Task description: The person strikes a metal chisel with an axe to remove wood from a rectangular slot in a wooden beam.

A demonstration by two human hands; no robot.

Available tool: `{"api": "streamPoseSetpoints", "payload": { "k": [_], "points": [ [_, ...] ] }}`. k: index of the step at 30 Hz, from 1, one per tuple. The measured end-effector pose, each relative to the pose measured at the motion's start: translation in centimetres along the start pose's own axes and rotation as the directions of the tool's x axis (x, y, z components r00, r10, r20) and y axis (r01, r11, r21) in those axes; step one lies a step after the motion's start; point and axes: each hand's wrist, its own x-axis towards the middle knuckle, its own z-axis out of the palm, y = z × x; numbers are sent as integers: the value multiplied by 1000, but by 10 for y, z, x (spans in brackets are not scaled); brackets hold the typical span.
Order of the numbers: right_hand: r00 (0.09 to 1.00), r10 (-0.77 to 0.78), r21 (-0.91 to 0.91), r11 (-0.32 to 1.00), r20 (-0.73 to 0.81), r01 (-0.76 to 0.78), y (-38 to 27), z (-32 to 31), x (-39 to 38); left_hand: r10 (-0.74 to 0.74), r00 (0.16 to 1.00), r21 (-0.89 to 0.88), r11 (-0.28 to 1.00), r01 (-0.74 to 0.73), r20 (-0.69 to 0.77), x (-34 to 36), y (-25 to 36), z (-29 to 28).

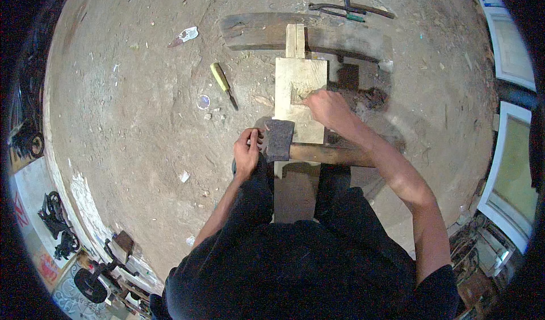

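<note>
On a pale wooden board (301, 73) in front of me, my right hand (329, 110) is closed, its fingertips low over a rough patch near the middle. Whatever those fingers may pinch is hidden. An axe (278, 140) lies across the near end of the board, its dark head to the left and its wooden handle running right beneath my right forearm. My left hand (246, 154) is beside the axe head, by my left knee. Its fingers are loosely curled with gaps between them, and nothing shows in them.
A yellow-handled chisel (221, 81) lies on the dirt floor to the left. Beyond the board is a weathered plank (250, 31) with a wood block (295, 40) on it. Green-handled pincers (335, 11) and a hammer (369, 9) lie at the far right. White-framed panels (508, 172) stand along the right.
</note>
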Motion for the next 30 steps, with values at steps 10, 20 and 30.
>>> {"api": "streamPoseSetpoints", "payload": {
  "k": [10, 20, 30],
  "points": [
    [980, -47, 44, 997, -192, 56, 8, 16, -7, -26, 1000, -103, 994, 27, 10, 0, -2, -1],
    [980, 0, -11, 1000, -197, -2, 4, 10, -5, -57, 997, -94, 994, 61, 43, 1, 8, -2],
    [986, 92, 139, 988, -142, -72, 2, 17, -11, -60, 997, -72, 995, 64, 54, 2, 1, -2]
  ]
}}
